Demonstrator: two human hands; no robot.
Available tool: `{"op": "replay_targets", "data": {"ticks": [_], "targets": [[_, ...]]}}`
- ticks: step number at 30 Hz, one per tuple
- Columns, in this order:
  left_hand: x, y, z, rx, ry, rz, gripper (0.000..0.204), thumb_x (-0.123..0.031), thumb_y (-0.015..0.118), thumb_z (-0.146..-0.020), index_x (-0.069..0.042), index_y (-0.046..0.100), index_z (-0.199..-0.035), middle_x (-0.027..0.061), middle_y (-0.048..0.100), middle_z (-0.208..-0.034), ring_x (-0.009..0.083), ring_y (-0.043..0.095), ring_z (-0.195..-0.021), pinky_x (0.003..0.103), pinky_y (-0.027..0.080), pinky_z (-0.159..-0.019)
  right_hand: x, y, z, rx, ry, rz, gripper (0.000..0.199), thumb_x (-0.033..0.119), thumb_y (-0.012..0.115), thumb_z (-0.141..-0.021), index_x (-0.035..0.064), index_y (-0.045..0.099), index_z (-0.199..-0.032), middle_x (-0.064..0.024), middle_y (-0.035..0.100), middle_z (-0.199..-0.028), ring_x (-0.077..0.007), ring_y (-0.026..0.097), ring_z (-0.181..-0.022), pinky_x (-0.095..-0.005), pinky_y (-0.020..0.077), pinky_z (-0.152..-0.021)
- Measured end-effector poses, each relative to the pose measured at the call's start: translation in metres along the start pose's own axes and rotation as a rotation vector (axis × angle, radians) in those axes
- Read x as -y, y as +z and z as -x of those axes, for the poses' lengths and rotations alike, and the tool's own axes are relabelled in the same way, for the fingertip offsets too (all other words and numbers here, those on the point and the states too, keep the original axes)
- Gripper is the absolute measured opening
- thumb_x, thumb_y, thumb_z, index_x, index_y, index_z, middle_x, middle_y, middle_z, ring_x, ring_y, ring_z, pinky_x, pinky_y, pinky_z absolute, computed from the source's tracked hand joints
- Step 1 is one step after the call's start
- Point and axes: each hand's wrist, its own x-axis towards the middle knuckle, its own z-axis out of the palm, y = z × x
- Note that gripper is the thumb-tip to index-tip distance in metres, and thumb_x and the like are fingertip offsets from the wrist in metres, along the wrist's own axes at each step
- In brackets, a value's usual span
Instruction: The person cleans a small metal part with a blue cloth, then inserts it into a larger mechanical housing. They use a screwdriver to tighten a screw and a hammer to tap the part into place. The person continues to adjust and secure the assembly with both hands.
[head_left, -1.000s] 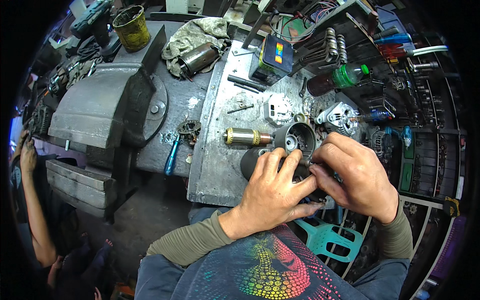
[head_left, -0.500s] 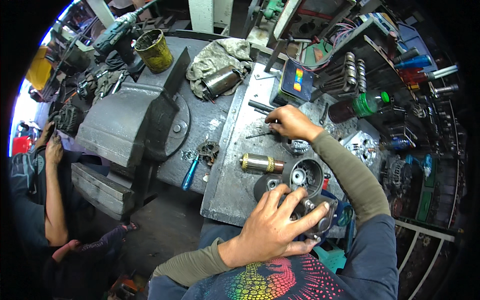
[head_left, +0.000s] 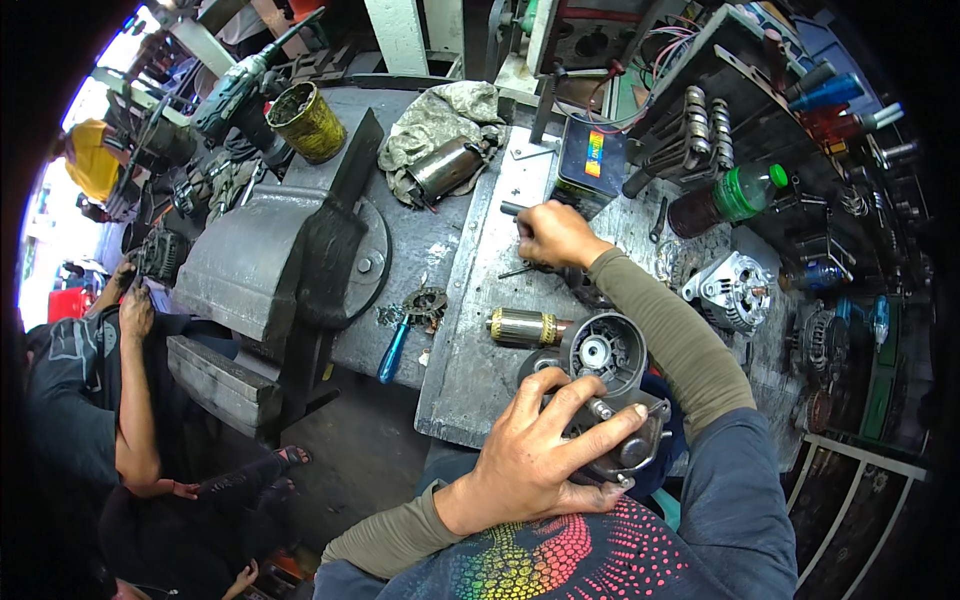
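My left hand (head_left: 545,435) spreads its fingers over a grey metal starter motor housing (head_left: 632,452) at the bench's front edge, gripping it against my body. The round open end (head_left: 606,350) of a metal housing lies just beyond my fingers. My right hand (head_left: 562,238) is closed low over the bench. What it holds is hidden under the fingers. The end of a dark rod (head_left: 511,209) shows beside its knuckles. A thin drill-like bit (head_left: 514,271) lies just below that hand. Nearer me rests a copper-coloured armature (head_left: 524,327).
A large vise (head_left: 260,250) stands to the left. Beyond the bench plate, a metal cylinder (head_left: 445,170) lies on a rag (head_left: 430,110). A blue-handled screwdriver (head_left: 394,352), a dark box (head_left: 590,165), a green-capped bottle (head_left: 735,192) and an alternator (head_left: 732,290) surround the work. Another person (head_left: 85,370) works at far left.
My right hand has closed and shifted slightly left and down. One of two dark rods beside it no longer shows. My left hand keeps its grip on the housing. The view has shifted slightly.
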Motion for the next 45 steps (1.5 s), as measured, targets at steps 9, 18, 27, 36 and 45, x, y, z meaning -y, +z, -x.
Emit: {"op": "replay_targets", "data": {"ticks": [9, 18, 27, 36, 45], "targets": [[0.004, -0.002, -0.006, 0.016, 0.073, -0.083, 0.076, -0.040, 0.096, -0.063, -0.016, 0.072, -0.131, 0.0141, 0.066, -0.121, 0.0394, 0.057, -0.110, 0.052, 0.048, -0.098, 0.061, -0.126, 0.194, -0.420, 0.150, -0.688, 0.015, 0.003, 0.077, -0.089, -0.0024, 0.073, -0.102, -0.0034, 0.070, -0.090, -0.0096, 0.065, -0.085, -0.0273, 0.0531, -0.075], [0.007, -0.003, -0.014, 0.015, 0.203, -0.128, 0.078, -0.042, 0.094, -0.065, -0.010, 0.068, -0.131, 0.0145, 0.065, -0.116, 0.0364, 0.059, -0.104, 0.051, 0.048, -0.094, 0.144, -0.140, 0.287, -0.497, -0.019, -0.296, 0.020, -0.003, 0.078, -0.079, 0.0001, 0.070, -0.097, -0.0135, 0.072, -0.100, -0.0323, 0.074, -0.089, -0.0379, 0.0591, -0.075], [0.010, -0.007, -0.012, 0.050, 0.188, -0.087, 0.079, -0.042, 0.094, -0.065, -0.009, 0.069, -0.132, 0.0150, 0.066, -0.117, 0.0377, 0.059, -0.105, 0.050, 0.047, -0.096, 0.169, -0.155, 0.273, -0.261, -0.069, 0.130, 0.026, 0.000, 0.079, -0.078, 0.0014, 0.068, -0.102, -0.0127, 0.068, -0.104, -0.0339, 0.073, -0.092, -0.0417, 0.0607, -0.076], [0.012, -0.008, -0.011, 0.022, 0.180, -0.058, 0.079, -0.042, 0.095, -0.065, -0.010, 0.071, -0.133, 0.0144, 0.067, -0.116, 0.0376, 0.058, -0.105, 0.049, 0.049, -0.094, 0.172, -0.159, 0.269, -0.203, 0.019, 0.065, 0.026, -0.001, 0.079, -0.080, 0.0007, 0.068, -0.103, -0.0146, 0.069, -0.103, -0.0361, 0.073, -0.090, -0.0425, 0.0606, -0.076], [0.012, -0.007, -0.011, 0.022, 0.187, -0.053, 0.079, -0.043, 0.096, -0.064, -0.010, 0.072, -0.131, 0.0150, 0.067, -0.115, 0.0369, 0.058, -0.104, 0.048, 0.049, -0.094, 0.175, -0.143, 0.271, -0.274, 0.078, 0.118, 0.016, 0.009, 0.072, -0.094, 0.0011, 0.059, -0.100, -0.0154, 0.060, -0.088, -0.0374, 0.068, -0.081, -0.0469, 0.0560, -0.069]]}}
